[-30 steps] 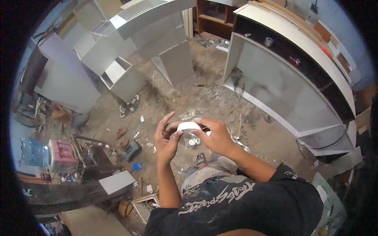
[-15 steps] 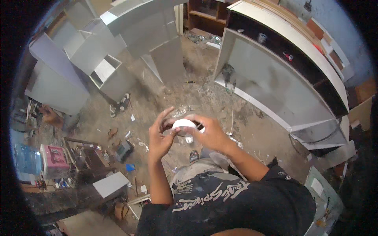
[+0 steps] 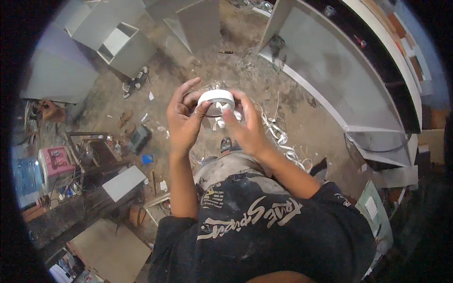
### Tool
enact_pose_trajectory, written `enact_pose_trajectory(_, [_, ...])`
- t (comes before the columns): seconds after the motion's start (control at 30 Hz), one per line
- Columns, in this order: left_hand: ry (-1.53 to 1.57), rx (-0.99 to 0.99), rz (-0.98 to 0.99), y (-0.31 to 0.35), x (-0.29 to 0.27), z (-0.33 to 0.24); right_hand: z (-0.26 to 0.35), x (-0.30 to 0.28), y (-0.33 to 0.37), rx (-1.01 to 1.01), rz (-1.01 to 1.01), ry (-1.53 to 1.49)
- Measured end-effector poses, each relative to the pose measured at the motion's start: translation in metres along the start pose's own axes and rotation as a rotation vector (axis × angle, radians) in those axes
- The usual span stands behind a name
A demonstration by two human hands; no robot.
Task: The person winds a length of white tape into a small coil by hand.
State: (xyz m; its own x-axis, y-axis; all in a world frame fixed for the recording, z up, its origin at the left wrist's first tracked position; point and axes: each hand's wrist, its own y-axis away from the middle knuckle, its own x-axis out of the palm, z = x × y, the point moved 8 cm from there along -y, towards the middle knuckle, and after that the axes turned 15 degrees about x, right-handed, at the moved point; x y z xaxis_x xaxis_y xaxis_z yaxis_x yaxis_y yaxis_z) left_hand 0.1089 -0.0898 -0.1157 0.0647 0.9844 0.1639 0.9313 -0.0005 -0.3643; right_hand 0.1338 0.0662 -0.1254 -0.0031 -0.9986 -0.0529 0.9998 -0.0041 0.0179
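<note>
Both hands hold a white ring-shaped roll (image 3: 216,95), which looks like a roll of tape, out in front of my body. My left hand (image 3: 185,115) grips its left side, thumb on the near edge and fingers behind. On the other side my right hand (image 3: 246,123) has its fingers round the ring, and the thumb points up at the lower rim. The roll is tilted, so its hollow middle shows. White crumpled pieces show through and just below the roll; whether they hang from it or lie on the floor I cannot tell.
Curled white strips (image 3: 282,137) lie on the floor right of my legs. A large grey cabinet carcass (image 3: 330,75) lies at the right. Far left stands a box-shaped cabinet (image 3: 130,49). A cluttered workbench (image 3: 89,203) with a white board (image 3: 124,184) is at the left.
The view has tilted downward, and the hands sit higher in the picture. The roll has turned to show more of its hollow middle. My right thumb has shifted off its front face.
</note>
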Motion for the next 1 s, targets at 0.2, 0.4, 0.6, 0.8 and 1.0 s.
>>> enact_pose_trajectory(0.2, [-0.018, -0.005, 0.065, 0.003, 0.014, -0.005, 0.026, -0.013, -0.016, 0.069, 0.087, 0.242])
enact_pose_trajectory(0.4, [-0.024, 0.020, -0.038, 0.006, 0.011, -0.002, -0.022, -0.013, -0.007, 0.158, -0.073, -0.451])
enact_pose_trajectory(0.6, [-0.032, 0.013, 0.020, 0.003, 0.002, -0.006, -0.002, -0.007, 0.004, -0.001, 0.068, 0.101])
enact_pose_trajectory(0.8, [-0.032, 0.048, 0.088, 0.000, 0.009, -0.009, 0.030, -0.014, -0.011, -0.020, 0.112, 0.416])
enact_pose_trajectory(1.0, [0.016, 0.060, 0.016, 0.008, 0.003, 0.003, -0.023, -0.011, -0.005, 0.175, -0.059, -0.347])
